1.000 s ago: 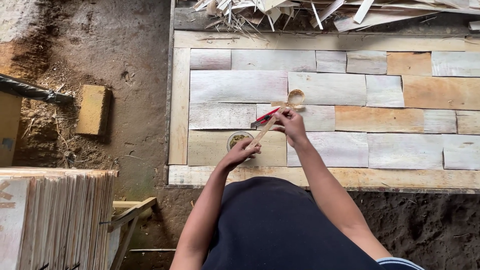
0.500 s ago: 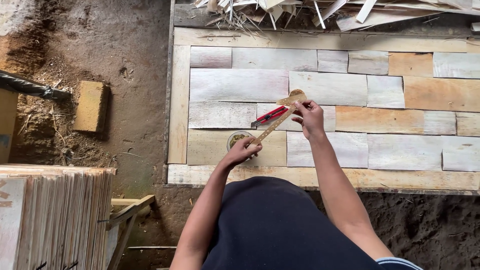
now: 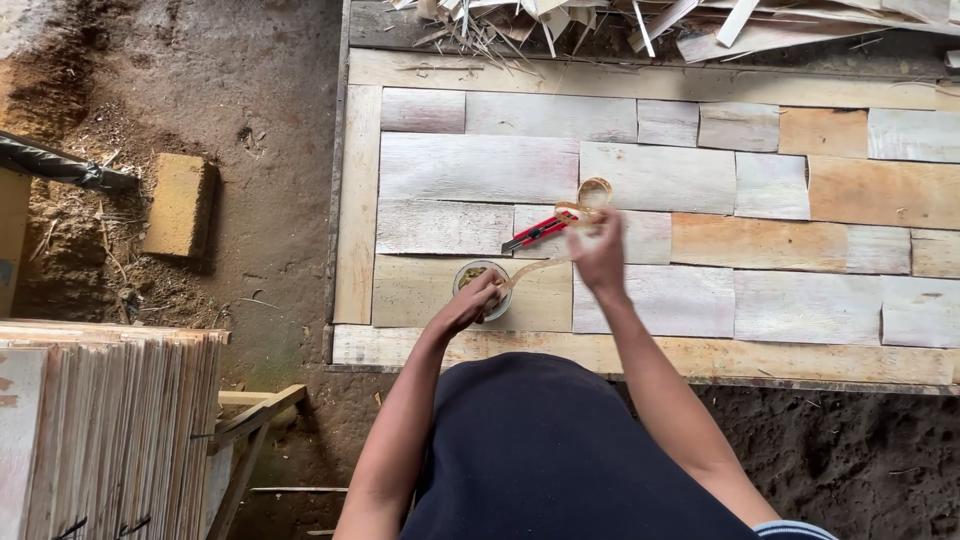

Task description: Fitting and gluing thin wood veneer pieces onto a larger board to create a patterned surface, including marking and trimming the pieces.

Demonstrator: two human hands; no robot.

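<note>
A bare dirt floor fills the left side of the downward view. On it lies a large flat panel made of pale and tan wooden pieces fitted together like brickwork inside a plank frame. Along its far edge sits a heap of wood offcuts and splinters. On the dirt to the left rests a yellowish block, and in the near left corner stands a stack of thin boards on edge.

A person in dark clothing leans over the near edge of the panel. The left hand rests on a small round tin standing on the panel, fingers curled closed around one end of a thin tan strip. The strip runs up and to the right to the right hand, which is blurred but pinches its other end, where the strip curls into a loop. A red utility knife lies on the panel just left of the right hand, between the two hands.
</note>
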